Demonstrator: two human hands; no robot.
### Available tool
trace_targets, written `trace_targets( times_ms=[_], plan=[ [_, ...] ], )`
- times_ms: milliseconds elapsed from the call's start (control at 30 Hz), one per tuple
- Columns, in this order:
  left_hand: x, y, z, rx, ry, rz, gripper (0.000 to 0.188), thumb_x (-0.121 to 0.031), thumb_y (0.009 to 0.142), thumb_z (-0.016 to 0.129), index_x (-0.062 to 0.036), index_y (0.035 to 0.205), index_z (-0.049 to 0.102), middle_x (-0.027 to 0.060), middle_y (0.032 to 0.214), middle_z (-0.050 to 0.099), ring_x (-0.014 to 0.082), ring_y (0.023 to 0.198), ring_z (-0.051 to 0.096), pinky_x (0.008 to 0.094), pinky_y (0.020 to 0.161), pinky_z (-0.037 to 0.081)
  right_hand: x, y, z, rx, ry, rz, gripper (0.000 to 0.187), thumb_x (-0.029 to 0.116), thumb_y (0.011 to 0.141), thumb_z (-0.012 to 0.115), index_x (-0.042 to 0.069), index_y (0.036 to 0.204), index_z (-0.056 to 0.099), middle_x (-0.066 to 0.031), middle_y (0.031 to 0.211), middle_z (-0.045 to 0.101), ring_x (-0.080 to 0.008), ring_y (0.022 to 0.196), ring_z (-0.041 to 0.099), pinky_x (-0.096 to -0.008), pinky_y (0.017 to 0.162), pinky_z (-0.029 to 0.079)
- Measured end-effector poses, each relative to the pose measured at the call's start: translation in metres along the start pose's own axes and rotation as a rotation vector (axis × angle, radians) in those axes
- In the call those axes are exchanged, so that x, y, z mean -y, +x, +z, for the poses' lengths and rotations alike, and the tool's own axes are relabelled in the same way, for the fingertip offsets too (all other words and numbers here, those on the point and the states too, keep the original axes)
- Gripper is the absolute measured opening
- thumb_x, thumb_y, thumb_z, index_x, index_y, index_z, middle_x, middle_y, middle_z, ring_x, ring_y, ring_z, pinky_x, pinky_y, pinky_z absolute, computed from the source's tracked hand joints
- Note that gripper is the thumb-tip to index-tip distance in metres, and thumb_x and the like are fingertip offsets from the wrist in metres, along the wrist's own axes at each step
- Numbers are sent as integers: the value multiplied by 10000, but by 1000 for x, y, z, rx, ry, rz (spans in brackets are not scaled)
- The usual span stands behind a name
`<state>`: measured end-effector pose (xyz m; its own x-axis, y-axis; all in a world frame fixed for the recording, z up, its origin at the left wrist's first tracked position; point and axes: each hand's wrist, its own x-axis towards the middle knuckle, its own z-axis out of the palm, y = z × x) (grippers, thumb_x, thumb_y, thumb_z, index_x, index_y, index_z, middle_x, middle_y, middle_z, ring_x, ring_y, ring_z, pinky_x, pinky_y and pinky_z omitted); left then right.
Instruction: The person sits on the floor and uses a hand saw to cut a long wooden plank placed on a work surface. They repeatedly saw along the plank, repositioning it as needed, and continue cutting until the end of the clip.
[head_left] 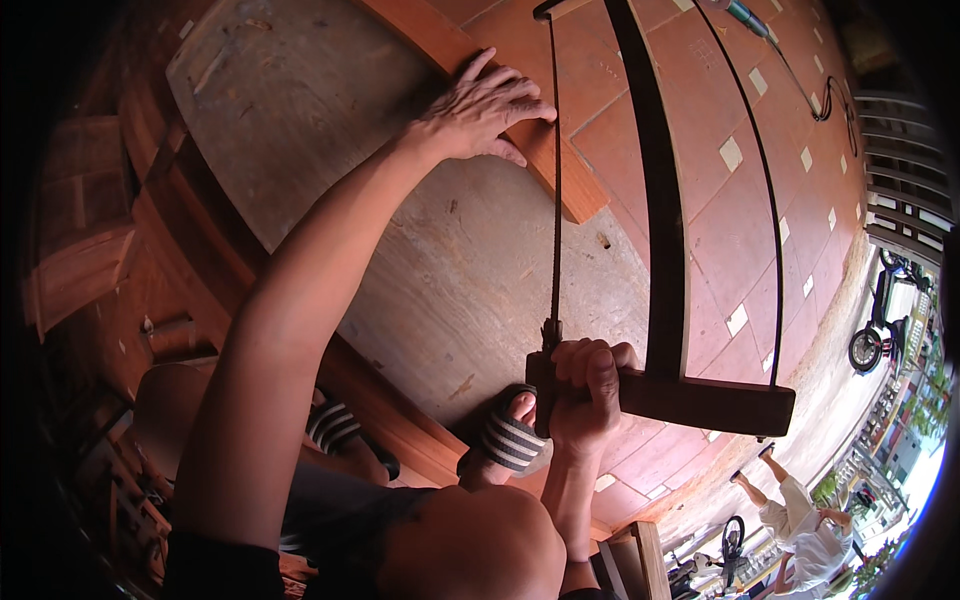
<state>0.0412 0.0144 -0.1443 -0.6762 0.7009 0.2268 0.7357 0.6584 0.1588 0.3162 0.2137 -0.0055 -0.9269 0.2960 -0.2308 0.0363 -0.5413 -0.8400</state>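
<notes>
My right hand (pixel 588 385) is closed around the dark wooden end grip of a frame saw (pixel 665 220). Its thin toothed blade (pixel 557 230) stretches away from me, crossing a reddish-brown wooden beam (pixel 567 172) near its cut end. How deep the blade sits in the wood, if at all, I cannot tell. On top of the beam, left of the blade, my left hand (pixel 480 110) lies with fingers spread and thumb apart. One fingertip is right beside the blade. Beneath the beam is a worn plywood sheet (pixel 420 260).
More timber (pixel 195 215) lies at the left. My sandalled foot (pixel 505 440) is by the plywood edge. A power tool with a cord (pixel 748 18) rests on the tiled floor (pixel 715 150). Outside at the right are a motorbike (pixel 878 335) and a person (pixel 805 525).
</notes>
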Motion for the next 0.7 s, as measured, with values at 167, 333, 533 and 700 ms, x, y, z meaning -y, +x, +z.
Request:
trace_targets(
  times_ms=[167,333,533,700],
  plan=[
    [3,1,-1,-7,-20,2,757,-516,705,859,-343,1352,505,-33,1288,566,249,1339,501,585,1278,177,3,-2,2,48,-37,-28,294,100,1029,618,79,805,430,-34,664,455,-169,641,433,-340,659,421],
    [1,0,2,-18,-17,6,760,-524,699,858,-344,1348,505,-35,1287,567,247,1337,503,583,1277,181,-1,9,3,33,-47,17,319,138,1035,594,104,791,391,-33,660,410,-179,650,410,-359,671,397],
    [-1,-1,2,-23,-8,-6,754,-539,694,850,-354,1340,509,-37,1292,578,247,1347,502,581,1280,183,0,-6,-8,62,-23,-1,301,125,1026,622,78,794,437,-60,656,485,-183,640,469,-360,668,444],
    [0,-1,6,-19,-7,-13,753,-547,685,847,-352,1332,516,-43,1290,591,246,1354,503,581,1285,184,-7,14,-1,21,-24,8,310,128,1029,632,80,799,431,-47,653,470,-184,644,469,-352,656,437]
  ],
)
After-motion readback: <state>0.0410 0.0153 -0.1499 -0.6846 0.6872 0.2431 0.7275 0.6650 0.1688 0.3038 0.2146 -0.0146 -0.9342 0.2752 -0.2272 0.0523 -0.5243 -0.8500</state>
